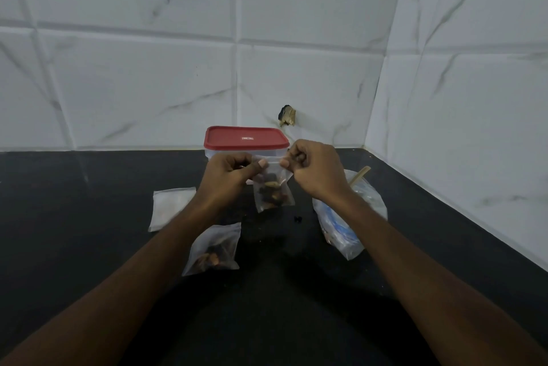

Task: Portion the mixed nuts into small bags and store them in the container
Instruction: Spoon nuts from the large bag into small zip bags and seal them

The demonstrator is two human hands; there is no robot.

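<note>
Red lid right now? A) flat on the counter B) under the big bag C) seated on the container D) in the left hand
C: the red lid sits on the clear container, while the left hand and right hand both pinch the top of a small bag of nuts.

Black countertop (pixel 59 187) fills the 6 o'clock half. White marble-veined wall tiles (pixel 148 69) rise at 12 and 3 o'clock, marked at 12 o'clock by a dark-and-tan chipped patch (pixel 287 115).
</note>
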